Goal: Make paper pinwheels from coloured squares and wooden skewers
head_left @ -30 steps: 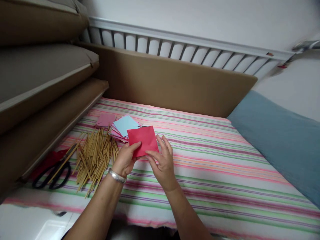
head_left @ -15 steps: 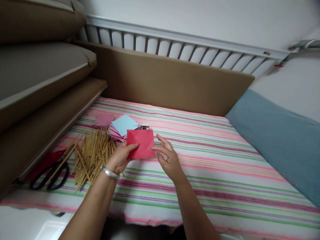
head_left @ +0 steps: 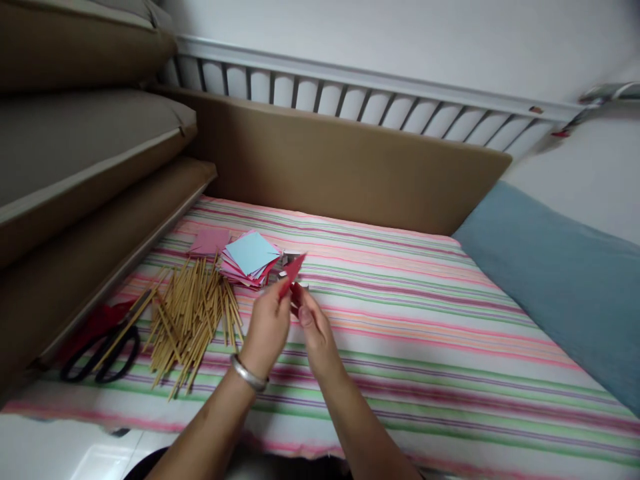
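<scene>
I pinch the red paper square [head_left: 291, 272] edge-on between my left hand [head_left: 267, 327] and right hand [head_left: 313, 328], just near of the paper stack [head_left: 250, 257] and right of the wooden sticks [head_left: 193, 313]; this looks like a folding step. The next move calls for aligned edges. The fold line is hidden, and a small object behind the paper is unclear.

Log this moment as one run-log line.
left hand: holds red paper square | right hand: pinches same | nearby: paper stack, bamboo sticks, scissors

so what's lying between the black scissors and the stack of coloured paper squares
In the head view, a loose pile of thin wooden sticks lies on the striped sheet between the scissors and the paper stack.
</scene>
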`<state>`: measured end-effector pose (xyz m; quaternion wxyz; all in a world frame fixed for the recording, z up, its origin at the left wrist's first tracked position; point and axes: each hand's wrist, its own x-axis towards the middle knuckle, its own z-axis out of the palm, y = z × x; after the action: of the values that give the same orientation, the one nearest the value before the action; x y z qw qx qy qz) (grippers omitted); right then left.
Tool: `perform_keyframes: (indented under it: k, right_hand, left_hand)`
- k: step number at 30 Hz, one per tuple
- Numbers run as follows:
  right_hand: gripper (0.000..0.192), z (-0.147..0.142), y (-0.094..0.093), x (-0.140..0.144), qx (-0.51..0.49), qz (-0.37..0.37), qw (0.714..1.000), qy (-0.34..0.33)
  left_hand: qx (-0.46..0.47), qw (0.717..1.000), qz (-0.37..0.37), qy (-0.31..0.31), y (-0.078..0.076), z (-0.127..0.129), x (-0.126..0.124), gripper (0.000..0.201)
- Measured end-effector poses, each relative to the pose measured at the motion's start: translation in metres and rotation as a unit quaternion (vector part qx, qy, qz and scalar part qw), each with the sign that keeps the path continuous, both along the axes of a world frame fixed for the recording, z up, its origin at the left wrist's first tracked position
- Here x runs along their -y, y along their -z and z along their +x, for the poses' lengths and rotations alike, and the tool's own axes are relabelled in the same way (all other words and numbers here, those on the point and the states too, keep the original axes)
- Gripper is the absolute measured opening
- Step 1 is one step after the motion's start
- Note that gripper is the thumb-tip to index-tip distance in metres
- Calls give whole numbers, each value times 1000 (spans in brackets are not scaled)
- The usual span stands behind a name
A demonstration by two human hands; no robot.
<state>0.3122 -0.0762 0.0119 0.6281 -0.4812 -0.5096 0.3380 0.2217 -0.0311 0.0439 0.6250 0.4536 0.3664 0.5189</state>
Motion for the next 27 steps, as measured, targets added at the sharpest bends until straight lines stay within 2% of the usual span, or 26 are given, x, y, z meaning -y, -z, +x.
perform_keyframes:
  k: [2, 4, 6, 8, 10, 11, 13, 15, 16, 20, 22, 24, 26, 27]
  right_hand:
    - [44, -4, 0, -2, -147, -19, 989, -19]
    - [43, 0, -3, -4, -254, -45, 966, 5]
    - [38, 9, -8, -7, -322, -70, 943, 49]
    - [35, 18, -11, -10, -367, -69, 923, 90]
    - [35, 25, -13, -12, -390, -60, 913, 98]
    - [36, 26, -13, -12, -394, -60, 913, 89]
    - [37, 24, -14, -11, -387, -76, 917, 59]
    - [37, 20, -15, -8, -367, -101, 924, 34]
    - [37, 18, -16, -7, -354, -112, 928, 27]
    - [38, 17, -15, -5, -287, -168, 943, -1]
    - [44, 23, -14, -4, -220, -210, 953, -9]
    - [51, 29, -13, -4, -105, -200, 972, 63]
    - [50, 32, -14, -2, 62, -97, 976, 187]
    - [47, 32, -15, -1, 154, -28, 962, 224]
  left_hand:
    - [15, 999, 33, 7, -6, 9, 16, 37]
    - [37, 998, 45, 33, -13, 15, 27, 44]
    - [48, 996, 50, 59, -18, 14, 30, 44]
    - [57, 997, 45, 40, -20, 8, 23, 43]
    - [66, 998, -1, 3, -19, 0, 11, 38]
    - [71, 996, -42, 16, -18, -4, 5, 34]
    - [85, 981, -134, 108, -13, -10, -5, 31]
    - [95, 957, -186, 199, -7, -13, -10, 32]
    - [95, 953, -192, 216, -4, -13, -11, 31]
    - [104, 961, -209, 149, 7, -5, -11, 23]
    - [131, 957, -234, 108, 12, -2, -13, 18]
    - [153, 953, -250, 72, 14, -2, -16, 14]
    - [167, 952, -256, 36, 13, -3, -19, 13]
    - [172, 951, -255, 19, 13, -3, -20, 13]
